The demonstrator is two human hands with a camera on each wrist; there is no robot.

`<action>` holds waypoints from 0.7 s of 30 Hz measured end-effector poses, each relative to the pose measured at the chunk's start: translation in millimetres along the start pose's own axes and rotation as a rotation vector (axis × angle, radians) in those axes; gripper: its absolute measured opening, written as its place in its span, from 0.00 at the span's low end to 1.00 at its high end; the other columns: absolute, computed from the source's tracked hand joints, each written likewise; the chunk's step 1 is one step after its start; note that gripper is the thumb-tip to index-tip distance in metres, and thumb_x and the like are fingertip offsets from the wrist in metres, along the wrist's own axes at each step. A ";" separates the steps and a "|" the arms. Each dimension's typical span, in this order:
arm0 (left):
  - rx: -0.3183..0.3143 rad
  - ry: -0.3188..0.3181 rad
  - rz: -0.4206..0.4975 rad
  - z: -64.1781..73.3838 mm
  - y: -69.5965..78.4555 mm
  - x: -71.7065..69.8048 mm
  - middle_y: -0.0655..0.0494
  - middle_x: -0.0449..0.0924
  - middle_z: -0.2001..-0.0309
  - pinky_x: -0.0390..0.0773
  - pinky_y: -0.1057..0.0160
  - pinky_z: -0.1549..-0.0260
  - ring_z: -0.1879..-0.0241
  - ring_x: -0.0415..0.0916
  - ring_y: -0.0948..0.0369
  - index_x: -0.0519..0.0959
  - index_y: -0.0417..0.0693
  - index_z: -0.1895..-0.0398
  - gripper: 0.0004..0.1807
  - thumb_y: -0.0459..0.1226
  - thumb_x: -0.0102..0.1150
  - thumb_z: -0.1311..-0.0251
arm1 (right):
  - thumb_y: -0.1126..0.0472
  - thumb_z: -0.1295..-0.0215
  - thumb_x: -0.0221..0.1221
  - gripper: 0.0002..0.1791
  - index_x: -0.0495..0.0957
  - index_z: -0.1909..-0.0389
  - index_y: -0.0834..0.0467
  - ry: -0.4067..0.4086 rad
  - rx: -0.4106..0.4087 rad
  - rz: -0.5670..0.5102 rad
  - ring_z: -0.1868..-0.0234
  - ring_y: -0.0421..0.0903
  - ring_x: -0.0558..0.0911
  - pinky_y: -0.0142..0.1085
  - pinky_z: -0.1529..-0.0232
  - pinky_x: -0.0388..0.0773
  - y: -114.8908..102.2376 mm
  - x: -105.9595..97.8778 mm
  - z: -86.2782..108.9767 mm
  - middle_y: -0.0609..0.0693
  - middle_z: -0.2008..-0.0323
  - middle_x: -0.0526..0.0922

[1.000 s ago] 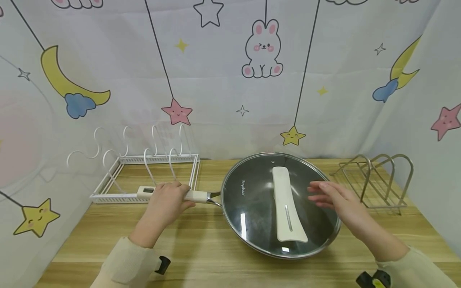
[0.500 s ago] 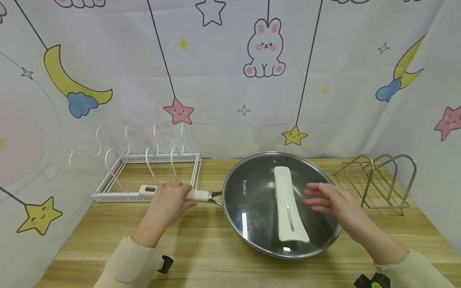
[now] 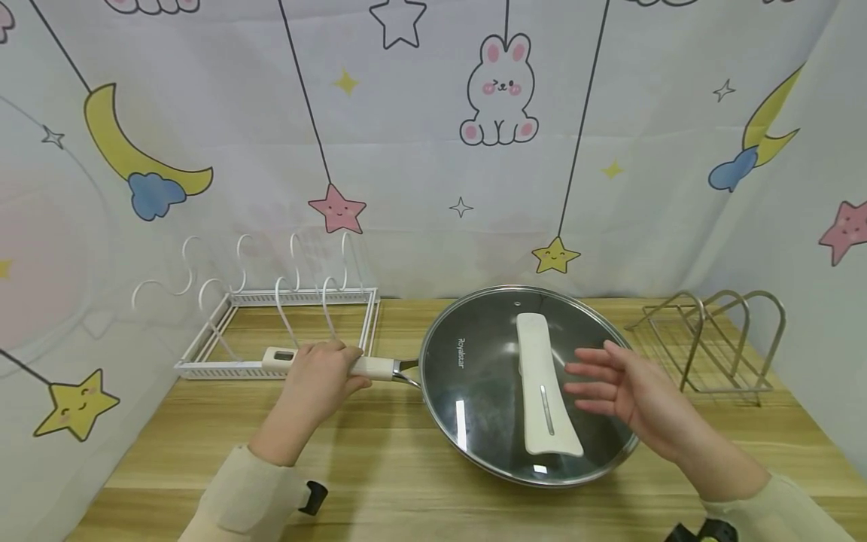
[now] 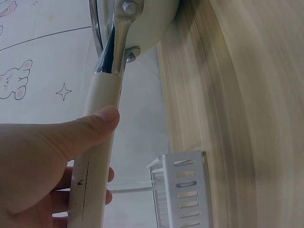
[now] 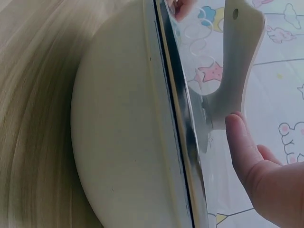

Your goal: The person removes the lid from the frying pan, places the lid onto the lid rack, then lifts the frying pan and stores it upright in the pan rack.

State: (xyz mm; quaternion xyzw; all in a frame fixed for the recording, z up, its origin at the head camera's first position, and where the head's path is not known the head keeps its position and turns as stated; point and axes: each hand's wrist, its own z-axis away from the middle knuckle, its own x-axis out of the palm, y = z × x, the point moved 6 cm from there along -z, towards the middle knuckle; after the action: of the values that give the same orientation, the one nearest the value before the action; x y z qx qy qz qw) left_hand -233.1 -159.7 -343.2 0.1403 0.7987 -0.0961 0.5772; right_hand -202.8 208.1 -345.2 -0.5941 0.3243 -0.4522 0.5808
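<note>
A cream wok (image 5: 123, 118) stands on the wooden table, covered by a glass lid (image 3: 481, 406) with a steel rim and the word Royalstar. Its cream handle (image 4: 102, 95) points left, and my left hand (image 3: 321, 380) grips it, thumb along the top and fingers wrapped beneath. On the lid stands a long cream lid handle (image 3: 539, 376) with a silver inlay. My right hand (image 3: 630, 391) is held over the lid's right side, just right of that handle, its fingers extended and spread with nothing in them.
A white wire rack (image 3: 237, 370) with several curved hooks stands behind the wok handle at the left. At the right is a bronze-coloured wire rack (image 3: 734, 389) with several arches. A cartoon-printed curtain (image 3: 406, 165) hangs behind the table (image 3: 379, 482).
My right hand has shifted slightly left toward the lid handle and turned, its fingers spreading further apart. My left hand keeps its grip on the wok handle; the view shifts slightly.
</note>
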 end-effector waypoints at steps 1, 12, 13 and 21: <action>0.000 0.001 0.002 0.0 -0.1 0.2 0.48 0.83 0.67 0.75 0.46 0.55 0.63 0.80 0.47 0.81 0.46 0.63 0.21 0.49 0.71 0.57 | 0.47 0.24 0.35 0.20 0.72 0.48 0.52 -0.009 0.006 -0.018 0.51 0.46 0.83 0.40 0.51 0.81 0.4 0.5 0.3 0.47 0.51 0.83; -0.001 0.018 0.003 0.2 0.0 -0.3 0.49 0.82 0.68 0.75 0.46 0.58 0.65 0.79 0.48 0.81 0.46 0.65 0.20 0.48 0.71 0.58 | 0.48 0.23 0.32 0.23 0.72 0.47 0.55 -0.101 0.076 -0.207 0.47 0.48 0.81 0.42 0.47 0.78 3.3 6.5 2.1 0.51 0.49 0.82; -0.001 0.020 0.004 0.3 -0.1 -0.2 0.49 0.82 0.68 0.75 0.46 0.58 0.65 0.80 0.48 0.81 0.46 0.65 0.20 0.48 0.71 0.58 | 0.48 0.23 0.32 0.24 0.72 0.47 0.56 -0.109 0.077 -0.221 0.47 0.48 0.81 0.42 0.46 0.78 3.4 6.9 2.3 0.52 0.49 0.82; -0.002 0.025 0.016 1.0 -0.2 0.3 0.49 0.82 0.68 0.75 0.47 0.58 0.65 0.79 0.48 0.81 0.46 0.65 0.19 0.48 0.72 0.58 | 0.48 0.23 0.31 0.25 0.70 0.45 0.59 -0.130 0.106 -0.272 0.46 0.47 0.80 0.43 0.45 0.77 7.9 8.8 2.8 0.53 0.49 0.82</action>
State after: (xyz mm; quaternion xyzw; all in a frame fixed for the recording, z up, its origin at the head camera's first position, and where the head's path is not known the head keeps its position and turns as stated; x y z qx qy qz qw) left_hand -232.3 -160.2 -343.7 0.1473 0.8048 -0.0888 0.5680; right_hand -195.8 200.3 -351.3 -0.6290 0.1782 -0.5038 0.5647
